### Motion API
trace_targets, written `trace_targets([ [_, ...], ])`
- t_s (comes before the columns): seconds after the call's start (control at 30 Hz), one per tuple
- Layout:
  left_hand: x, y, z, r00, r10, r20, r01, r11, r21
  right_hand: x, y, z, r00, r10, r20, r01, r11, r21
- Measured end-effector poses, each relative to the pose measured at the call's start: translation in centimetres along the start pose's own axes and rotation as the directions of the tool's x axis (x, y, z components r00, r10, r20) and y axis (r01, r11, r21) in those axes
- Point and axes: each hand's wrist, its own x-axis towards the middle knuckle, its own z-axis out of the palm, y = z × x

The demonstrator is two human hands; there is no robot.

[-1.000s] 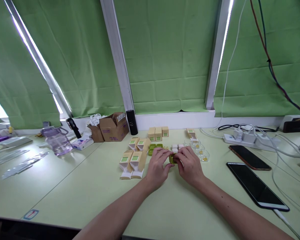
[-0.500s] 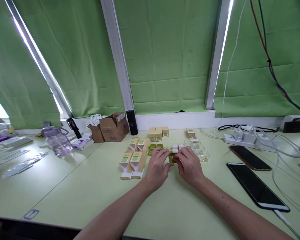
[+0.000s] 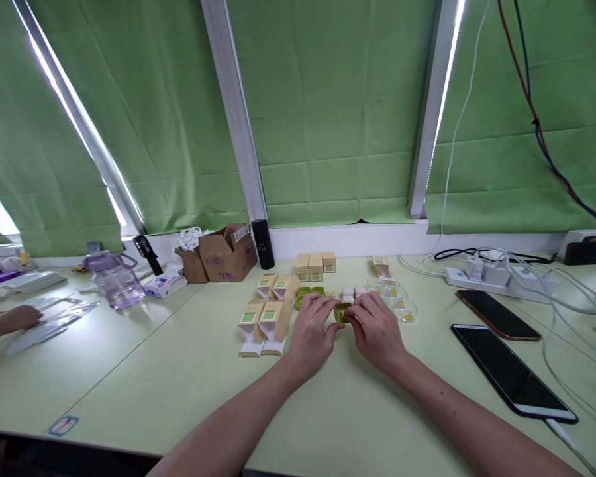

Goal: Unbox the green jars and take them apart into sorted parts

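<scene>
Green case (image 3: 342,312): ctr of frame, just below mid-height, held btwn both hands; raised or resting on the tabletop (image 3: 357,424), can't tell; contents too small to read.
L hand (image 3: 314,331): L of case, thumb & forefinger pinching its near side; other fingers bent, close together.
R hand (image 3: 377,328): R of case, thumb & fingertips pinching opp. side; rest curled together.
Spare cases (image 3: 304,290): green, several, just beyond L hand.
Pale blocks (image 3: 347,291): small group, just above hands.
Clear tray (image 3: 400,301): R of R hand, w/ yellow pcs.
Upright cartons (image 3: 315,265): three in a row, above ctr, apparently closed.
Open cartons (image 3: 275,318): four, L of ctr, front flaps toward bottom edge.
Progress (est.): partway; upright trio looks done, open four look unfinished, held case not yet set down; spare cases, blocks & yellow pcs remain outside cartons.
Co-worker's hand (image 3: 26,318): far L, at clear packets (image 3: 54,328).
</scene>
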Motion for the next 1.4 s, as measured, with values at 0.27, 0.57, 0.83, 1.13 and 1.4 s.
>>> trace_targets([
  [0.27,-0.2,-0.2,0.1,1.000,-0.013,0.002,0.013,1.000,0.020,0.0,0.0,0.1,1.000,-0.013,-0.021,0.013,1.000,0.003],
  [0.57,-0.2,-0.3,0.2,1.000,-0.023,0.004,0.023,0.999,0.036,-0.1,0.0,0.2,1.000,-0.005,-0.014,0.005,1.000,0.004],
  [0.83,-0.2,-0.3,0.1,1.000,-0.030,0.000,0.030,0.999,0.042,0.0,-0.1,0.1,1.000,-0.004,-0.015,0.004,1.000,0.000],
  [1.13,0.5,-1.4,-0.4,0.974,-0.213,-0.072,0.216,0.976,0.029,-0.2,-0.6,0.1,0.999,-0.002,-0.033,0.003,1.000,0.024],
  [1.4,0.8,-1.5,-0.9,0.910,-0.367,-0.192,0.370,0.929,-0.021,-0.6,0.7,1.2,0.994,0.088,0.069,-0.090,0.995,0.030],
])
